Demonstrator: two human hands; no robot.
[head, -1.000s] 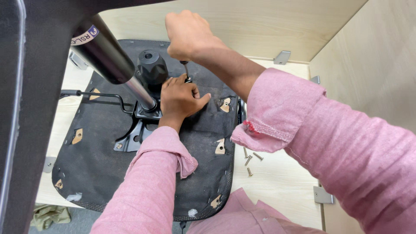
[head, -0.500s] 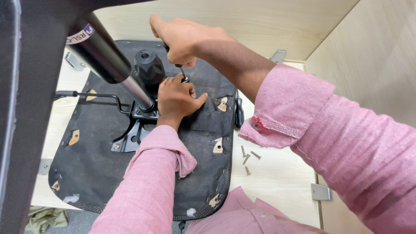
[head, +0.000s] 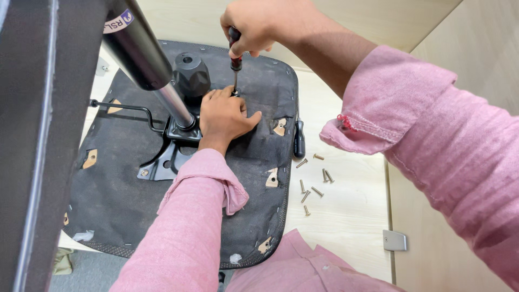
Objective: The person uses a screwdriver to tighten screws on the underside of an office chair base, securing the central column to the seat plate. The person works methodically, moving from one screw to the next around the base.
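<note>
My right hand (head: 254, 27) grips the screwdriver (head: 234, 54) at twelve o'clock; my left hand (head: 226, 116) lies flat, fingers spread, on the seat underside (head: 119, 200). Gas cylinder (head: 146, 59) crowds ten o'clock; loose screws (head: 313, 176) lie at three.

Pale wood-grain panels (head: 346, 216) are forming the work surface, with upright boards (head: 476, 48) rising behind and to the right. A small metal bracket (head: 394, 240) is sitting at the joint. Lighting is falling evenly.

White-and-purple label (head: 119, 21) on steel cylinder (head: 141, 54)
</note>
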